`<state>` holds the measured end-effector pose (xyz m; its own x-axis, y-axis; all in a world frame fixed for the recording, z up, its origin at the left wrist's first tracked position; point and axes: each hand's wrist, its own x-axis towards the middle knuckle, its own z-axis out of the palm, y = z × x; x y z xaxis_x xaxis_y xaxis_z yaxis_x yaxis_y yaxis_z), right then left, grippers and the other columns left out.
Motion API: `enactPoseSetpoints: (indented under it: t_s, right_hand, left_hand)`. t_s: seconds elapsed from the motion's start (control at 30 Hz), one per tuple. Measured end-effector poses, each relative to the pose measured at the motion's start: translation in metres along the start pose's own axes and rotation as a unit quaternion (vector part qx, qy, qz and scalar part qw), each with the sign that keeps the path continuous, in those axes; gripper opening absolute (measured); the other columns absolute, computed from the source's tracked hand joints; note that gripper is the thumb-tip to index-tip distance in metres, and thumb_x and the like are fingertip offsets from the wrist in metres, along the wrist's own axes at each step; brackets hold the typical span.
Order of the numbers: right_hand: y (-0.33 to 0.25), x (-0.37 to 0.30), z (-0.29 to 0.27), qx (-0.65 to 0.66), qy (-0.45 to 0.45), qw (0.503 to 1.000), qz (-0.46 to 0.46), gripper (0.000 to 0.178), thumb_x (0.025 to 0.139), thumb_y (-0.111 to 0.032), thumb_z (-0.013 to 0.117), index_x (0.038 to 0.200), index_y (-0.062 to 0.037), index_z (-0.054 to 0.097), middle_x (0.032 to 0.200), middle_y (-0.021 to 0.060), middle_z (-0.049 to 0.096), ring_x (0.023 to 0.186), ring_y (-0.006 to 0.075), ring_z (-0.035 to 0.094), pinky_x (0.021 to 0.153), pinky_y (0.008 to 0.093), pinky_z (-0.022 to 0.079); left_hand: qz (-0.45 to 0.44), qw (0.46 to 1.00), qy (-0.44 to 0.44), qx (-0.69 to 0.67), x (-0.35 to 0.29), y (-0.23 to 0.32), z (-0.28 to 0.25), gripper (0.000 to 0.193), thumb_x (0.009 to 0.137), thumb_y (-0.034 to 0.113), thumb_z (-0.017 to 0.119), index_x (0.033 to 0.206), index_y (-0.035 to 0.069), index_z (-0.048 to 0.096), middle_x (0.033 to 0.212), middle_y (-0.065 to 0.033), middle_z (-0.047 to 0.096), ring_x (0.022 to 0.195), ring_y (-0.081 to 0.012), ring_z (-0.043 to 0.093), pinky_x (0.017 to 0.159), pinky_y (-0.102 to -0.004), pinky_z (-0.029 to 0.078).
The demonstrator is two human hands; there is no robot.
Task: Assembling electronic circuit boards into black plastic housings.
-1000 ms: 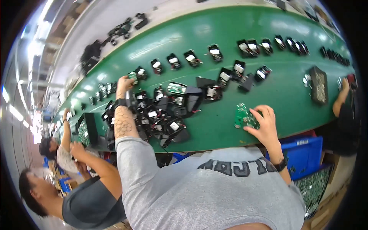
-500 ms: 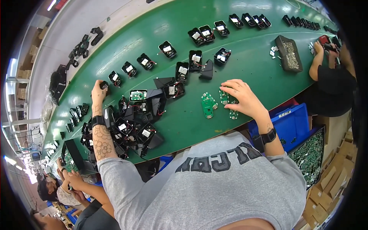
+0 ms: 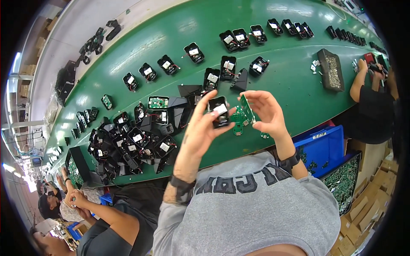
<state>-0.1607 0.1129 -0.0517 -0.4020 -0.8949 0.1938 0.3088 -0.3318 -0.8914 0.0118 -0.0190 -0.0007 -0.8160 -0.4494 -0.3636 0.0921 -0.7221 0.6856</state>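
In front of my chest, my left hand grips a small black plastic housing by its sides. The housing is open-faced, and a white block shows inside it. Close to its right, my right hand pinches a green circuit board on edge between thumb and fingers. The board and the housing are apart. Below them on the bench lie more loose green circuit boards, partly hidden by my right hand.
Black housings and covers form a heap on the green bench at left. Open housings stand in a row farther back. A bin of small metal parts stands right; a blue crate sits beside me. Co-workers sit at both sides.
My left hand has swung from the row at far left to the middle, bringing a black housing. My right hand has lifted a circuit board off the bench.
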Motion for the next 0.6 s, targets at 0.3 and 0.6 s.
enactPoseSetpoints:
  t_s: [0.3, 0.6]
  right_hand:
    - [-0.022, 0.004, 0.007, -0.197, -0.044, 0.978, -0.061, 0.064, 0.065, -0.005, 0.076, 0.124, -0.0019, 0.053, 0.132, 0.021, 0.053, 0.122, 0.0292, 0.052, 0.101, 0.041, 0.041]
    - [-0.033, 0.016, 0.017, -0.382, -0.127, 0.909, -0.108, 0.05, 0.059, -0.011, 0.08, 0.108, -0.0072, 0.066, 0.124, 0.0123, 0.062, 0.116, 0.0326, 0.057, 0.099, 0.0432, 0.043]
  left_hand:
    - [0.088, 0.986, 0.009, 0.141, 0.009, -0.018, 0.002, 0.065, 0.088, -0.005, 0.055, 0.147, 0.013, 0.036, 0.13, -0.0088, 0.047, 0.115, -0.0177, 0.054, 0.098, -0.0347, 0.049]
    - [0.145, 0.951, 0.01, 0.272, 0.014, -0.027, -0.006, 0.068, 0.082, -0.006, 0.06, 0.145, 0.016, 0.043, 0.129, -0.0081, 0.044, 0.118, -0.0169, 0.043, 0.092, -0.0267, 0.046]
